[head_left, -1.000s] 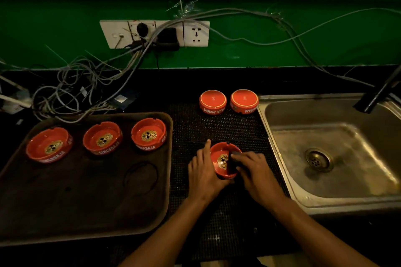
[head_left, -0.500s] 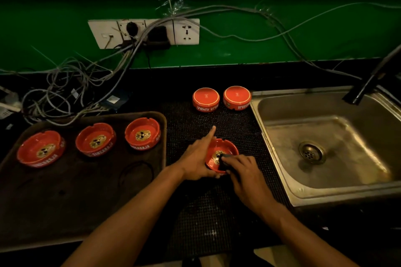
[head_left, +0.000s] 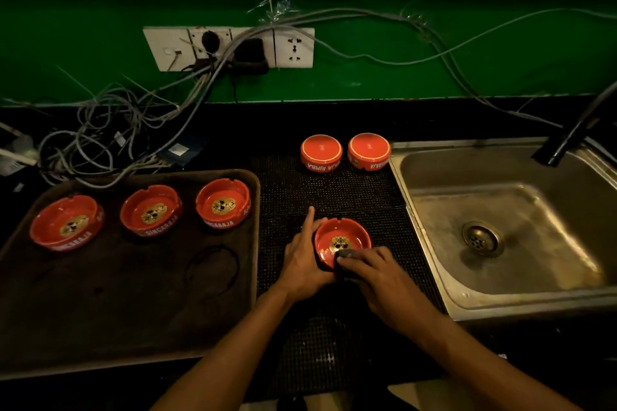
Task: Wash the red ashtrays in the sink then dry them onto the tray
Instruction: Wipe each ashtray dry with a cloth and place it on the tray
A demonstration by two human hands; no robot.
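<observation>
Lining the far edge of the tray [head_left: 140, 327] are three red ashtrays, upright: a left one [head_left: 66, 222], a middle one [head_left: 151, 209] and a right one [head_left: 223, 203]. On the black mat [head_left: 327, 190] the left hand [head_left: 302, 259] cups a fourth ashtray [head_left: 340, 238], forefinger straight, while the right hand [head_left: 380, 272] pinches a dark cloth [head_left: 345, 255], hard to make out, against its near rim. Two upturned ashtrays [head_left: 345, 152] stand at the mat's far edge, beside the sink [head_left: 434, 277].

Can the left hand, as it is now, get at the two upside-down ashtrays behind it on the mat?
Probably yes. The left hand only steadies the ashtray being wiped, and bare mat lies between it and the two upside-down ashtrays. It must let go first.
</observation>
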